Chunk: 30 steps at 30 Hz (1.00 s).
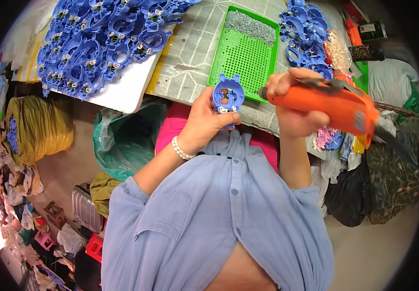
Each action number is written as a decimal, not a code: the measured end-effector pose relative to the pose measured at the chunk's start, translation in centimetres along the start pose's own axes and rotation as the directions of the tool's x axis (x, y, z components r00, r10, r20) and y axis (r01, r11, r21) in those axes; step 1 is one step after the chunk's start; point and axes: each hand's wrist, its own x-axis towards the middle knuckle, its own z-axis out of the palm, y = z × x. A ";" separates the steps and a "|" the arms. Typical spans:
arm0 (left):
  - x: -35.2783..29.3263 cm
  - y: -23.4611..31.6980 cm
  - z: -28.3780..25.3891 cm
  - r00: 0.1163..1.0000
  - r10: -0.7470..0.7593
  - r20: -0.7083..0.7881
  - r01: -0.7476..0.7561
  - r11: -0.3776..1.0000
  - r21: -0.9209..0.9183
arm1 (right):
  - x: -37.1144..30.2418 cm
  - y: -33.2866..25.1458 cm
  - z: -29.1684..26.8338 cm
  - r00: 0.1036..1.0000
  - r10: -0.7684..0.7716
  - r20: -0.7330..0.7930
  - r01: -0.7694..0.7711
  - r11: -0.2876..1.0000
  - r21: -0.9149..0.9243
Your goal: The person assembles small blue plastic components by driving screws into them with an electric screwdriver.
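My left hand point(206, 118) grips a blue plastic toy part point(229, 92), ring-shaped with two small knobs on top, in front of the table edge. My right hand point(293, 104) is wrapped round an orange electric screwdriver point(328, 107). Its dark tip points left toward the blue part, apart from it. Just beyond the hands lies a green perforated tray point(243, 63), with a heap of small silvery screws point(251, 27) at its far end.
A big pile of blue parts point(98, 43) covers a white board at the far left. More blue parts point(304, 29) lie right of the tray. A green plastic bag point(127, 140) and a yellow sack point(40, 128) stand left; a black bag point(349, 194) sits right.
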 end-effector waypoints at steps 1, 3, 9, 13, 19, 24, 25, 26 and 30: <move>0.0 -0.2 -0.1 0.999 0.035 -0.015 -0.035 0.999 -0.001 | -0.3 0.7 -0.1 0.998 0.045 -0.048 -0.048 0.997 -0.056; -0.2 0.2 0.0 0.999 0.016 -0.036 -0.017 1.000 -0.015 | -0.7 2.4 -0.8 0.986 0.104 -0.131 -0.120 0.986 -0.117; -0.1 -0.2 -0.3 0.998 0.018 -0.061 -0.021 0.999 -0.042 | -1.2 5.0 -1.9 0.973 0.055 -0.222 -0.076 0.993 -0.087; -0.1 -0.1 -0.3 0.997 0.023 -0.077 -0.027 0.998 -0.049 | -1.2 5.4 -2.1 0.971 0.063 -0.230 -0.091 0.989 -0.114; -0.2 -0.2 -0.4 0.996 0.026 -0.079 -0.032 0.997 -0.070 | -1.2 5.4 -2.0 0.972 0.052 -0.228 -0.080 0.990 -0.119; -0.2 -0.4 -0.5 0.997 0.002 -0.082 -0.008 0.998 -0.067 | -1.3 5.5 -1.9 0.970 0.063 -0.236 -0.092 0.990 -0.112; -0.2 -0.4 -0.5 0.997 -0.003 -0.081 -0.002 0.998 -0.059 | -1.3 5.6 -2.0 0.970 0.064 -0.236 -0.093 0.989 -0.114; -0.2 -0.4 -0.4 0.997 -0.003 -0.082 -0.002 0.998 -0.059 | -1.3 5.6 -2.0 0.969 0.065 -0.236 -0.094 0.989 -0.113; 0.0 -0.7 -0.5 0.997 0.008 -0.081 -0.013 0.998 -0.065 | -1.3 5.7 -2.1 0.972 0.072 -0.223 -0.096 0.991 -0.098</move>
